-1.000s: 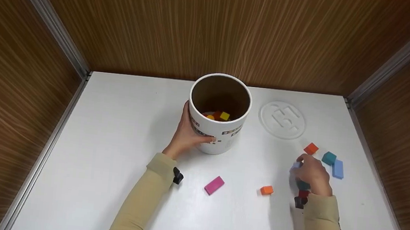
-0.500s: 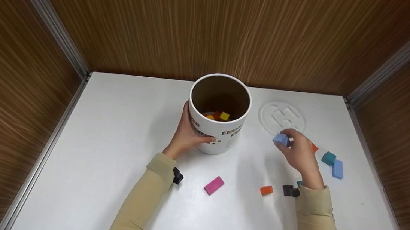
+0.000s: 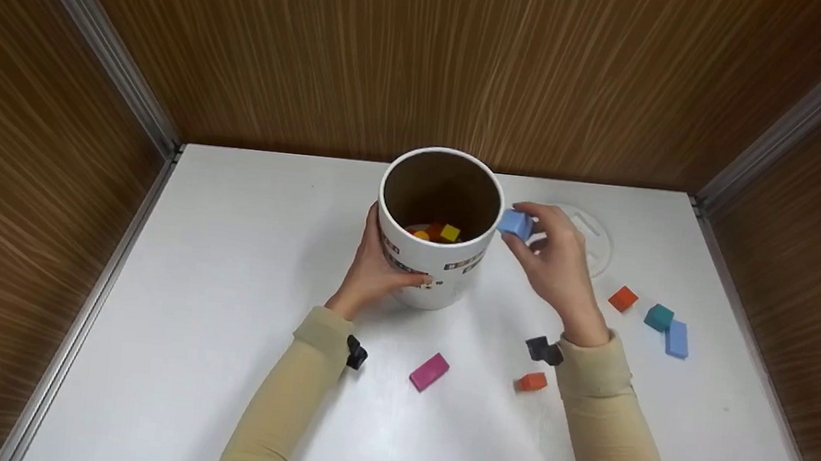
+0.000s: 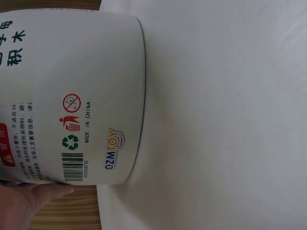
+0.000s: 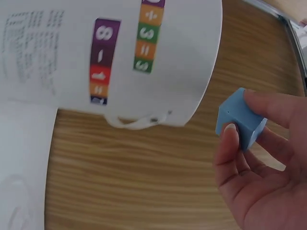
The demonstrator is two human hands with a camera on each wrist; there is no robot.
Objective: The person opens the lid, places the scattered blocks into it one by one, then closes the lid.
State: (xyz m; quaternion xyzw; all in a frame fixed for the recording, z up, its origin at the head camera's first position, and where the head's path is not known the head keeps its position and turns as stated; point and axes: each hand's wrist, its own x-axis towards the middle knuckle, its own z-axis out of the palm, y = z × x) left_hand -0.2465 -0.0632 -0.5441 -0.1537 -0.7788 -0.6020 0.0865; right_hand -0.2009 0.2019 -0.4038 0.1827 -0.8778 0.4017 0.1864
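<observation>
A tall white printed toy-block tub [image 3: 456, 284] stands upright at the middle back of the table, its mouth facing up. My left hand [image 3: 371, 276] grips its left side, thumb across the front and fingers round behind; the left wrist view shows the printed wall [image 4: 105, 67]. Yellow, orange and red blocks, including a yellow block [image 3: 450, 233], lie inside at the bottom. Just off the rim's right side, my right hand [image 3: 554, 263] pinches a light blue block [image 3: 515, 224] between thumb and fingers. That blue block [image 5: 240, 115] is held beside the tub's rim in the right wrist view.
A round whitish lid [image 3: 597, 237] lies behind the right hand. On the white table are a magenta block [image 3: 429, 372], an orange block [image 3: 533, 382], a red-orange block [image 3: 623, 298], a teal block [image 3: 659, 317] and another light blue block [image 3: 677, 339]. Wood-grain panels [image 3: 442, 60] enclose the back and sides.
My right hand has lifted the light blue block off the table and carried it left and back to the tub's rim. The left hand and tub have stayed put.
</observation>
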